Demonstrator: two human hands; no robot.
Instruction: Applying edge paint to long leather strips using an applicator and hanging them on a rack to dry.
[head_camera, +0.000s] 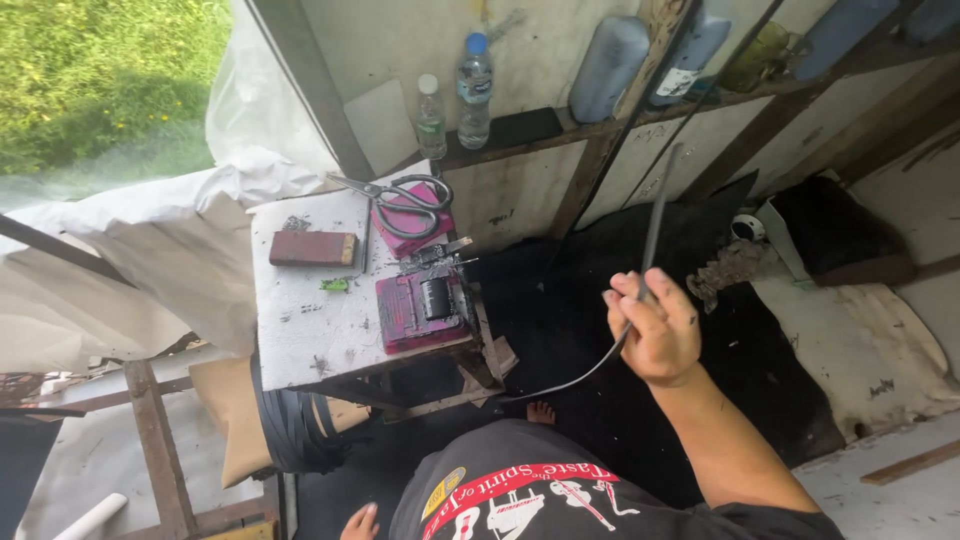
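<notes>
Scissors (400, 195) on box (410, 228), behind block (420, 310); bottles (474, 90) on shelf (520, 140).

Scissors (400, 198) on pink box (408, 228); red block (313, 248); two bottles (474, 90) on shelf (520, 140).

Right hand (655, 335) raised to the right of the bench (300, 320), fingers curled shut, forearm bare and bent up from the elbow. Left hand (358, 522) low, below the bench, only fingertips showing.
</notes>
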